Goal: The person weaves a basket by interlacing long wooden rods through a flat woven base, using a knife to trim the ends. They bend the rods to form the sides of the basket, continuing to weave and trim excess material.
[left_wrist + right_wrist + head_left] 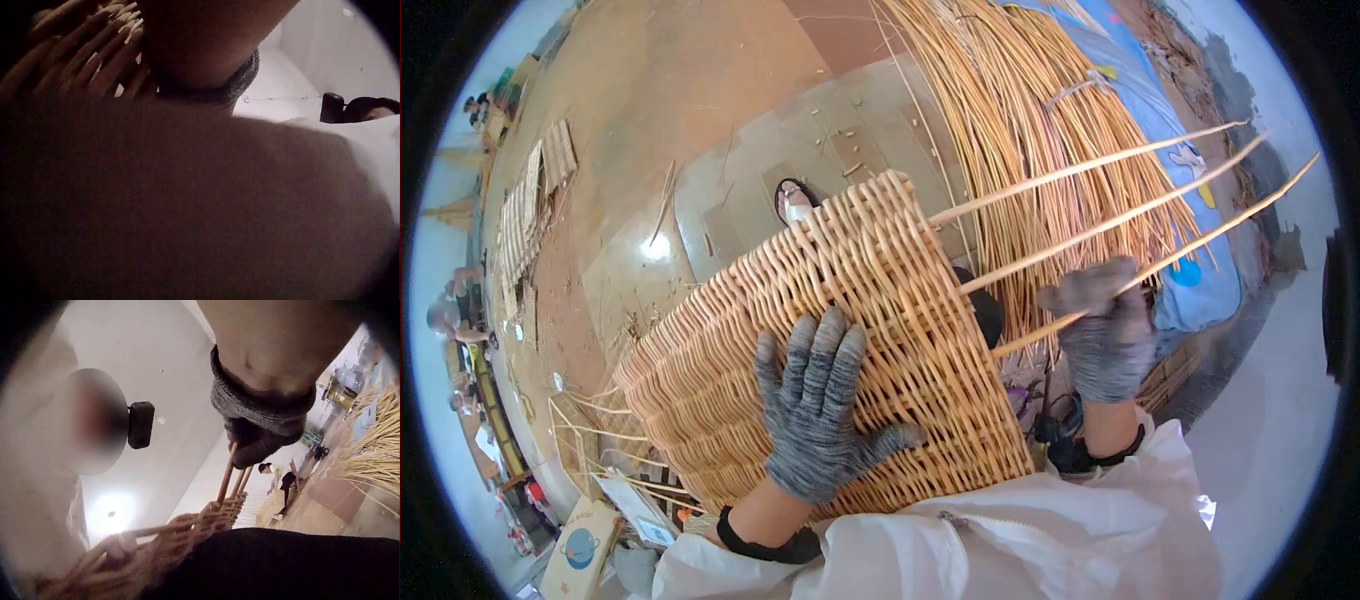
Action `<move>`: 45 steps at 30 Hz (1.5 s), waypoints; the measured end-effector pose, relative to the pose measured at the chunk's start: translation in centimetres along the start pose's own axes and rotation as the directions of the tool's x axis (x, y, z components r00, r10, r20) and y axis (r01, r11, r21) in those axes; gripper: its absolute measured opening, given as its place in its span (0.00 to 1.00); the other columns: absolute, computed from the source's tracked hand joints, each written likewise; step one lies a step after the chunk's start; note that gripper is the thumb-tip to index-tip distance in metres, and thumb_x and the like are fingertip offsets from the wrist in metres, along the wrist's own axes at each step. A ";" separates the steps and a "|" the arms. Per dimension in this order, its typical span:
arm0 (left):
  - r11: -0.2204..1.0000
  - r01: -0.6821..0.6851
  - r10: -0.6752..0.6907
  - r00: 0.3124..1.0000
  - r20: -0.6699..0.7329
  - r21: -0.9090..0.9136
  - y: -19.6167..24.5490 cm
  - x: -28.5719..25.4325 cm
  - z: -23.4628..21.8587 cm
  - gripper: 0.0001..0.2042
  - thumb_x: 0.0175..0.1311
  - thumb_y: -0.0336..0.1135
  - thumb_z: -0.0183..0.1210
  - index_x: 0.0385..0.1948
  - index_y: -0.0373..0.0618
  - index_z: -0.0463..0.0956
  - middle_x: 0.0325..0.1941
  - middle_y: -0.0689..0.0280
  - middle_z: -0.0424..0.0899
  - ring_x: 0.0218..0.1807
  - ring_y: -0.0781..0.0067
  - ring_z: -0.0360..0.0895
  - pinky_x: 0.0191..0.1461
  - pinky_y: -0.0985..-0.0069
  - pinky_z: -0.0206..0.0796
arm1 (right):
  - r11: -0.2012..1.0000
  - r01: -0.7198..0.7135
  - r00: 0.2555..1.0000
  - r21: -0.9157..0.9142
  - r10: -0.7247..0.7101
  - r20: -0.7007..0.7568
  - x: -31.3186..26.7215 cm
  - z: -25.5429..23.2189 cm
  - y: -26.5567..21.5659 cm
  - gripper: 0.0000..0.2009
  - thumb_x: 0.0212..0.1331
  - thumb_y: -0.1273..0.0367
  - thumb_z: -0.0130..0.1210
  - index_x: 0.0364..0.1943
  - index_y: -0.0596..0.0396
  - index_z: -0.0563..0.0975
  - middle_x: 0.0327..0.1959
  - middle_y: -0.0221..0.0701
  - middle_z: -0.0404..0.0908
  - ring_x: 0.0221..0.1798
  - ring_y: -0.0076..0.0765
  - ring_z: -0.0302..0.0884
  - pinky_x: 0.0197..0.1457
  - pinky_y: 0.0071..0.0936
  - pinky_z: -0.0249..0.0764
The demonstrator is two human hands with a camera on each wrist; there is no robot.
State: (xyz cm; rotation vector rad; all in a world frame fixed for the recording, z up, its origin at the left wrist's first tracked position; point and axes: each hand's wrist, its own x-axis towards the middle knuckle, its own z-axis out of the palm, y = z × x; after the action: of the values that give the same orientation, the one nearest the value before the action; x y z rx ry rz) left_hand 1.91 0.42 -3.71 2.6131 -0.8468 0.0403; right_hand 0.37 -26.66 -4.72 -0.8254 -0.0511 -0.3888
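Observation:
A large woven wicker panel [940, 400] lies across the person's lap, with three long pale stakes jutting from its right edge. On its face rests the gloved left hand [815, 400], fingers straight and thumb spread to the right. The gloved right hand [1105, 330], blurred in the head view, grips the nearest stake [1220, 235] a short way out from the woven edge. The middle stake [1140, 215] and far stake [1090, 178] stand free above that hand. The right wrist view shows the fingers curled around the stake [226, 478]. Darkness covers most of the left wrist view.
A big bundle of loose willow rods [1040, 130] lies on a blue cloth [1200, 290] at the right. Flat slatted pieces [525, 220] lie on the floor at the left. More thin rods poke out at the panel's left end. Another person [282, 481] is farther off.

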 end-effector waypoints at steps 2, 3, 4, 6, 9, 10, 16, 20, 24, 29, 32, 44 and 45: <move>0.999 0.024 -0.024 1.000 -0.011 -0.027 0.3 -0.1 0.1 0.50 0.41 0.74 0.54 0.60 0.39 0.60 0.65 0.54 0.61 0.70 0.55 0.52 0.72 0.52 0.30 | 0.871 -0.121 0.989 0.477 0.063 0.136 1.4 -0.9 -1.5 0.15 0.60 0.56 0.54 0.24 0.49 0.68 0.15 0.22 0.70 0.13 0.21 0.63 0.21 0.20 0.65; 0.999 0.028 -0.028 0.999 -0.014 -0.028 0.4 -0.3 0.2 0.50 0.41 0.74 0.54 0.60 0.39 0.60 0.65 0.53 0.61 0.70 0.54 0.52 0.72 0.52 0.30 | 0.865 -0.100 0.988 0.491 0.027 0.152 1.2 -1.3 -1.4 0.17 0.61 0.54 0.51 0.21 0.48 0.67 0.12 0.21 0.65 0.11 0.20 0.59 0.17 0.21 0.60; 0.999 0.026 -0.027 0.999 -0.017 -0.026 0.3 -0.3 0.4 0.50 0.41 0.74 0.54 0.60 0.38 0.60 0.65 0.53 0.61 0.69 0.54 0.53 0.72 0.52 0.30 | 0.859 -0.073 0.986 0.508 -0.014 0.165 0.9 -1.5 -1.1 0.20 0.62 0.52 0.47 0.18 0.48 0.66 0.10 0.20 0.61 0.09 0.19 0.54 0.14 0.21 0.55; 1.000 0.018 -0.019 0.999 -0.038 -0.019 0.2 -0.4 1.0 0.50 0.40 0.75 0.53 0.59 0.38 0.61 0.64 0.53 0.62 0.69 0.54 0.54 0.72 0.52 0.31 | 0.841 -0.102 0.980 0.531 -0.007 0.199 0.4 -1.6 0.8 0.24 0.64 0.48 0.41 0.15 0.46 0.64 0.07 0.19 0.57 0.08 0.17 0.49 0.10 0.21 0.49; 0.999 0.027 -0.027 1.000 -0.012 -0.031 0.0 0.0 0.8 0.50 0.40 0.75 0.54 0.59 0.38 0.62 0.64 0.52 0.63 0.69 0.53 0.54 0.72 0.51 0.31 | 0.814 -0.211 0.965 0.542 0.084 0.249 -0.5 -0.5 4.9 0.26 0.65 0.45 0.35 0.14 0.46 0.64 0.07 0.19 0.57 0.08 0.17 0.49 0.09 0.22 0.47; 0.999 0.030 -0.030 0.999 -0.013 -0.012 -0.4 0.6 0.8 0.52 0.38 0.75 0.55 0.60 0.38 0.60 0.65 0.50 0.61 0.69 0.51 0.53 0.72 0.51 0.32 | 0.809 -0.224 0.958 0.543 0.082 0.273 0.5 -0.2 5.5 0.26 0.65 0.45 0.35 0.14 0.46 0.64 0.07 0.19 0.58 0.08 0.17 0.49 0.10 0.22 0.48; 0.998 0.050 -0.047 0.995 -0.087 0.034 -0.8 0.8 0.2 0.51 0.40 0.73 0.56 0.61 0.38 0.59 0.65 0.51 0.60 0.68 0.52 0.55 0.72 0.51 0.33 | 0.802 -0.324 0.939 0.502 0.205 0.277 2.2 1.7 5.2 0.26 0.64 0.43 0.33 0.17 0.44 0.65 0.08 0.20 0.59 0.11 0.24 0.54 0.18 0.25 0.55; 1.000 0.028 -0.028 1.000 0.002 0.006 1.3 2.2 -1.4 0.52 0.43 0.74 0.52 0.63 0.37 0.54 0.68 0.52 0.54 0.72 0.53 0.43 0.72 0.50 0.25 | 0.904 -0.407 0.892 0.131 0.424 -0.155 10.6 3.1 1.0 0.20 0.65 0.49 0.40 0.21 0.46 0.63 0.16 0.24 0.60 0.21 0.27 0.60 0.34 0.30 0.64; 0.997 0.029 -0.032 0.999 0.043 0.071 1.7 1.3 0.5 0.51 0.45 0.75 0.48 0.63 0.38 0.54 0.69 0.53 0.53 0.73 0.53 0.40 0.71 0.47 0.21 | 0.946 0.019 0.946 -0.325 0.089 0.312 5.1 -0.5 -5.3 0.15 0.65 0.56 0.43 0.29 0.52 0.67 0.21 0.29 0.62 0.28 0.34 0.66 0.45 0.42 0.70; 0.998 0.038 -0.040 0.999 0.036 0.048 1.8 2.4 0.6 0.47 0.49 0.70 0.52 0.63 0.38 0.54 0.68 0.53 0.56 0.71 0.52 0.47 0.71 0.47 0.25 | 0.745 0.147 0.968 -0.651 0.028 0.251 4.5 -2.0 -6.1 0.16 0.63 0.58 0.48 0.34 0.60 0.74 0.34 0.35 0.77 0.39 0.34 0.75 0.45 0.34 0.71; 0.995 0.045 -0.048 0.998 0.038 0.084 2.0 2.0 0.4 0.45 0.51 0.67 0.53 0.63 0.38 0.55 0.67 0.51 0.57 0.70 0.51 0.50 0.71 0.46 0.27 | 0.612 -0.073 0.971 -0.787 0.224 0.084 9.0 -13.9 -0.1 0.13 0.60 0.65 0.53 0.41 0.62 0.76 0.40 0.34 0.79 0.42 0.29 0.75 0.46 0.27 0.73; 0.983 0.053 -0.065 0.996 0.059 0.176 1.7 2.1 1.4 0.48 0.49 0.72 0.49 0.61 0.34 0.56 0.65 0.43 0.58 0.68 0.40 0.52 0.69 0.43 0.35 | -0.522 -0.583 0.554 -0.622 0.304 -0.775 -7.3 -35.6 29.7 0.19 0.52 0.62 0.51 0.46 0.58 0.74 0.46 0.45 0.77 0.49 0.54 0.75 0.51 0.43 0.71; 0.984 0.047 -0.057 0.997 0.054 0.175 1.8 2.2 1.6 0.48 0.50 0.72 0.48 0.61 0.34 0.56 0.64 0.43 0.59 0.68 0.40 0.52 0.69 0.43 0.35 | -0.542 -0.567 0.531 -0.621 0.336 -0.778 -7.5 -35.9 29.9 0.20 0.52 0.61 0.51 0.46 0.57 0.74 0.46 0.46 0.77 0.49 0.54 0.75 0.52 0.43 0.71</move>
State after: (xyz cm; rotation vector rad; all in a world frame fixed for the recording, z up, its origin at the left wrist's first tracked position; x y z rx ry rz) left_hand 2.57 -2.77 -4.26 2.8107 -0.8278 0.0239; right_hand 0.29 -32.02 -51.76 -2.3383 1.0704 0.8029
